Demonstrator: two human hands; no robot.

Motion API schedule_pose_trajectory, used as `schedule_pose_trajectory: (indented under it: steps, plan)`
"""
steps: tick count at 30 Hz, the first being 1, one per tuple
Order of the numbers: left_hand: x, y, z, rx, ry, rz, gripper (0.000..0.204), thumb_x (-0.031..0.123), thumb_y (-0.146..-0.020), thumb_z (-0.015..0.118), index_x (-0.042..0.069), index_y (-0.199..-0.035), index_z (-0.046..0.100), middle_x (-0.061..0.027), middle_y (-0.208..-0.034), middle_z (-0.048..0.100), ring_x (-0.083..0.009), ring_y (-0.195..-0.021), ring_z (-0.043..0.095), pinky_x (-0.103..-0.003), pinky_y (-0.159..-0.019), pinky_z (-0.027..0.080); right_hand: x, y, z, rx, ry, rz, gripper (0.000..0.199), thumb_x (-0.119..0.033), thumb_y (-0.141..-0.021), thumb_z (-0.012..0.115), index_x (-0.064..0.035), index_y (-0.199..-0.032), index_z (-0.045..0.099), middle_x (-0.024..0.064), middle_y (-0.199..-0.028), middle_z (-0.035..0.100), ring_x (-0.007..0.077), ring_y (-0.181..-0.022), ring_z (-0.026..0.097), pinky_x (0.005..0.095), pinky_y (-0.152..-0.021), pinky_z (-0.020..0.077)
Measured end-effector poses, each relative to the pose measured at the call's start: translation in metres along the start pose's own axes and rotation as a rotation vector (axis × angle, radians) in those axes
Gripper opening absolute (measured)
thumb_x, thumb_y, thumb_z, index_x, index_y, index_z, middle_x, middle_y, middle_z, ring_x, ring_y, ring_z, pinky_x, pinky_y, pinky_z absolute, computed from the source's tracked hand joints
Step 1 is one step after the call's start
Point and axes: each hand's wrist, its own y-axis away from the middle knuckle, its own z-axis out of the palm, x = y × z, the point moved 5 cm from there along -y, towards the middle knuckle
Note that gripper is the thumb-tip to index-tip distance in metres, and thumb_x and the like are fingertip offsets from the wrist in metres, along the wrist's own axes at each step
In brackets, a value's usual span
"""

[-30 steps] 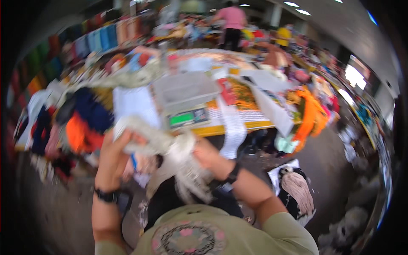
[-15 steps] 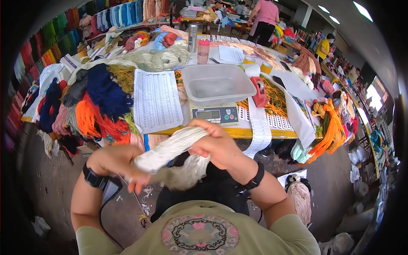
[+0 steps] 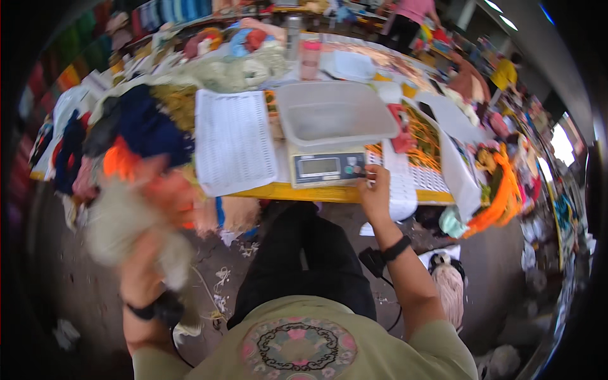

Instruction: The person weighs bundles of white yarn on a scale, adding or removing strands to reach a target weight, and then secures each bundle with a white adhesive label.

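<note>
At the left, my left hand (image 3: 147,256) is closed round a cream-white hank of yarn (image 3: 120,218); both are smeared by motion, and the hank hangs in front of the table's near edge. My right hand (image 3: 376,190) is at the right front corner of a digital scale (image 3: 326,168), its fingers curled and the fingertips touching the scale's button panel. I see nothing held in it. On the scale rests a clear plastic tub (image 3: 335,114) with no yarn in it.
Left of the scale lies a printed sheet (image 3: 231,142), beside piled dark blue yarn (image 3: 155,126) and orange yarn (image 3: 120,158). A red tape dispenser (image 3: 400,130) and a pink-lidded bottle (image 3: 310,60) stand near the tub. Orange skeins (image 3: 497,196) hang off the right end.
Both hands were on the white hank before me. My right hand has let go and moved up to the scale; my left hand has carried the hank leftward.
</note>
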Motion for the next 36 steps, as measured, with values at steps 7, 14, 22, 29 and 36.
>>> schedule_pose_trajectory:
  steps: [7, 14, 22, 29, 36]
  plan:
    - [-0.051, -0.029, 0.012, -0.21, -0.199, -0.256, 0.059, 0.039, -0.1, 0.049, -0.006, -0.137, 0.042, -0.0189, -0.136, 0.051, -0.0263, -0.123, 0.053, -0.04, -0.101, 0.043, -0.167, 0.038, 0.05, -0.812, -0.599, 0.025, 0.029, -0.011, -0.085, 0.071, -0.0038, -0.11, 0.057, 0.0051, -0.099, 0.055, 0.0101, -0.075, 0.057, 0.0245, -0.068, 0.0478]
    - [-0.072, -0.03, 0.028, -0.2, 0.046, -0.451, 0.075, 0.055, -0.096, 0.043, -0.003, -0.143, 0.035, -0.0184, -0.145, 0.041, -0.0297, -0.13, 0.046, -0.044, -0.108, 0.038, -0.208, 0.051, 0.088, -0.753, -0.417, -0.213, 0.02, -0.015, -0.085, 0.071, -0.0017, -0.096, 0.062, 0.0083, -0.086, 0.059, 0.0184, -0.069, 0.057, 0.0292, -0.063, 0.0462]
    - [-0.067, -0.038, 0.044, -0.186, 0.009, -0.265, 0.064, 0.029, -0.094, 0.061, -0.002, -0.143, 0.036, -0.0182, -0.135, 0.052, -0.026, -0.121, 0.053, -0.04, -0.1, 0.045, -0.19, 0.035, 0.059, -0.863, -0.868, 0.223, 0.011, -0.012, -0.094, 0.062, -0.0026, -0.098, 0.056, 0.0001, -0.087, 0.058, 0.0043, -0.085, 0.051, 0.0227, -0.075, 0.0432]
    - [-0.073, -0.038, 0.06, -0.164, 0.057, -0.303, 0.061, 0.028, -0.094, 0.061, -0.002, -0.142, 0.038, -0.0162, -0.125, 0.058, -0.023, -0.117, 0.055, -0.039, -0.099, 0.046, -0.189, 0.043, 0.045, -0.912, -0.694, 0.03, 0.016, -0.018, -0.093, 0.064, -0.003, -0.096, 0.06, -0.0003, -0.095, 0.059, 0.0076, -0.09, 0.052, 0.0237, -0.08, 0.0431]
    - [-0.072, -0.035, 0.071, -0.149, 0.296, -0.329, 0.059, 0.03, -0.096, 0.058, -0.001, -0.142, 0.038, -0.0151, -0.122, 0.06, -0.0236, -0.115, 0.058, -0.038, -0.095, 0.049, -0.189, 0.032, 0.03, -0.914, -0.797, 0.177, 0.019, -0.016, -0.092, 0.065, -0.0053, -0.106, 0.057, -0.0025, -0.095, 0.061, 0.0045, -0.082, 0.048, 0.0219, -0.072, 0.0419]
